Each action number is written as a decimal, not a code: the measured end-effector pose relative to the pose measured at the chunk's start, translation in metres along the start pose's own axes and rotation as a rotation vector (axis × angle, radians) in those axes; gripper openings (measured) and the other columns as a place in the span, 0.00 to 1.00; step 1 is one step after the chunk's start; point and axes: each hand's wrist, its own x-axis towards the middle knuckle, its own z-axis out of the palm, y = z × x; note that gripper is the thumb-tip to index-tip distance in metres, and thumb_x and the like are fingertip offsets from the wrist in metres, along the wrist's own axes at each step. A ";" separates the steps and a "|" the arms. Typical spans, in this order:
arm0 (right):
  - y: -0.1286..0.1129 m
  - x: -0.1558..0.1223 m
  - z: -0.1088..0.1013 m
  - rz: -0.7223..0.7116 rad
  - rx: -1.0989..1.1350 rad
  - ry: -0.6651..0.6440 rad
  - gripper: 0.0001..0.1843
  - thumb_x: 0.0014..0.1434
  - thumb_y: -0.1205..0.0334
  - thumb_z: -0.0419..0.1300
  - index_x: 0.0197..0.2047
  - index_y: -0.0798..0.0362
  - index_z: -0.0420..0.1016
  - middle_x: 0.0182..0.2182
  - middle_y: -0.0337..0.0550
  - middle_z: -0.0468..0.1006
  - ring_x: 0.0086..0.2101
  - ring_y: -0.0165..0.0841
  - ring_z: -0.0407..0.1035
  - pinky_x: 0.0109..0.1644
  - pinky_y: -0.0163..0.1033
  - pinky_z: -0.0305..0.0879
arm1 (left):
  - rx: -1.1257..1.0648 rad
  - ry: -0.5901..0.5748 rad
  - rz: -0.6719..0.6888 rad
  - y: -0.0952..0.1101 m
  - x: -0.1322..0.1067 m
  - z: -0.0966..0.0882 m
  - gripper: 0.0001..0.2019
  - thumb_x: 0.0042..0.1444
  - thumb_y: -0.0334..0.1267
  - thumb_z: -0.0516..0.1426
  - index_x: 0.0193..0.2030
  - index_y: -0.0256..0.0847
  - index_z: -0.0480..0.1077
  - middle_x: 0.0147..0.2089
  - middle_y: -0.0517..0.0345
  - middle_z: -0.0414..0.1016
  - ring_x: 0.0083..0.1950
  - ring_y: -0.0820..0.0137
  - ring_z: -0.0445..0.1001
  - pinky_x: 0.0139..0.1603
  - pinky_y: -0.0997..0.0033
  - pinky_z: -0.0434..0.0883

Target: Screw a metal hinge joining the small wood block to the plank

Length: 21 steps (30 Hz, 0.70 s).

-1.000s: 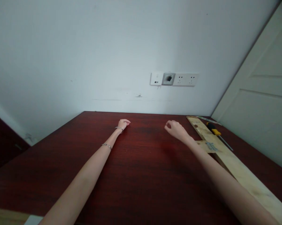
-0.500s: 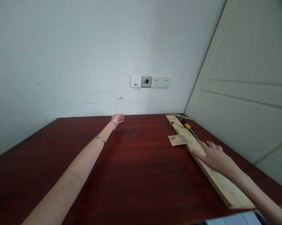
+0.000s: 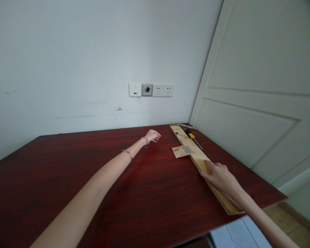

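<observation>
My right hand [image 3: 219,177] lies on a long pale wooden plank [image 3: 196,155] that runs along the right side of the dark red table [image 3: 149,186]; its fingers curl over the plank's left edge. A small wooden piece with a metal hinge [image 3: 183,150] juts from the plank's left side. My left hand [image 3: 152,135] reaches far across the table, fingers loosely spread, holding nothing, a short way left of the plank's far end. Two bracelets sit on that wrist and forearm.
A yellow and black screwdriver [image 3: 192,136] lies beside the plank's far end, with a thin strip behind it. A white door [image 3: 260,103] stands right of the table. Wall sockets [image 3: 151,90] sit above the table's back edge.
My right hand has swung from the table's middle onto the plank and now grips its edge. My left hand has opened and shifted toward the plank. The view has turned right.
</observation>
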 end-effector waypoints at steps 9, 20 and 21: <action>0.001 -0.001 0.005 -0.079 0.047 0.126 0.27 0.59 0.45 0.52 0.52 0.56 0.74 0.35 0.55 0.76 0.41 0.45 0.70 0.47 0.44 0.61 | 0.059 -0.014 0.027 0.010 0.002 0.015 0.10 0.49 0.19 0.52 0.27 0.32 0.73 0.28 0.54 0.74 0.27 0.77 0.71 0.28 0.79 0.71; -0.008 -0.012 -0.009 -0.053 0.048 0.254 0.30 0.58 0.43 0.52 0.56 0.56 0.71 0.36 0.55 0.75 0.40 0.47 0.69 0.46 0.46 0.62 | 0.000 0.066 0.017 0.008 0.008 0.005 0.04 0.53 0.25 0.57 0.30 0.32 0.73 0.28 0.54 0.74 0.29 0.75 0.72 0.33 0.75 0.74; -0.011 -0.013 -0.013 -0.054 0.048 0.264 0.30 0.58 0.43 0.52 0.56 0.55 0.71 0.36 0.55 0.75 0.40 0.47 0.68 0.46 0.46 0.62 | -0.013 0.075 0.019 0.008 0.008 0.005 0.03 0.54 0.26 0.58 0.30 0.31 0.73 0.28 0.54 0.74 0.29 0.75 0.72 0.33 0.76 0.74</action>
